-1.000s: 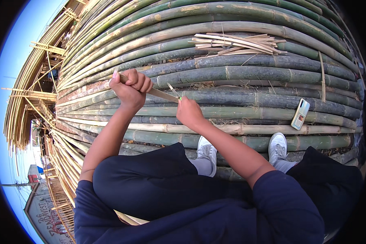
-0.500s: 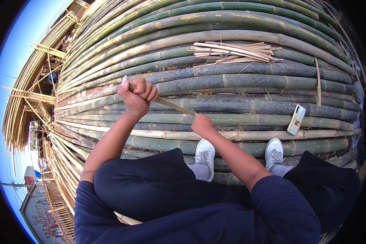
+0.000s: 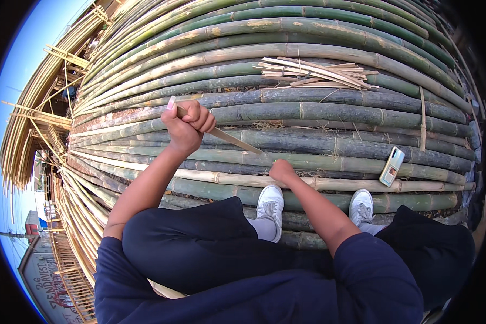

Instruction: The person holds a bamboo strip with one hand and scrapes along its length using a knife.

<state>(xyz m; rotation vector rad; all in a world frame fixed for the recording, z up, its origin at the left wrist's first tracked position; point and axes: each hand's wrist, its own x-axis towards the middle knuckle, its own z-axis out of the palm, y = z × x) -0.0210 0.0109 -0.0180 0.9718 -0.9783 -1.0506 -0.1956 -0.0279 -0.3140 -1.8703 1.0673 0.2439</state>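
My left hand [image 3: 189, 125] is closed round a flat, pale bamboo strip [image 3: 232, 138], thumb raised at its upper end. The strip slants down to the right, over the green bamboo poles. Just beyond its lower tip is my right hand [image 3: 282, 170], curled into a fist with a small gap between it and the strip. Whether the right fist holds anything is hidden by its back and fingers. Below the hands, my two shoes, the left one [image 3: 270, 204] and the right one [image 3: 361, 204], rest on the poles.
Long bamboo poles [image 3: 318, 110] cover the ground in rows. A bundle of split strips [image 3: 318, 73] lies crosswise farther out. To the right are a phone [image 3: 391, 166] and a single thin strip [image 3: 423, 119]. Stacked poles lean on a rack [image 3: 32, 102] at far left.
My right hand has moved right, off the strip's lower end, and a gap has opened there. The left hand keeps its grip, shifted slightly right. The view has shifted a little.
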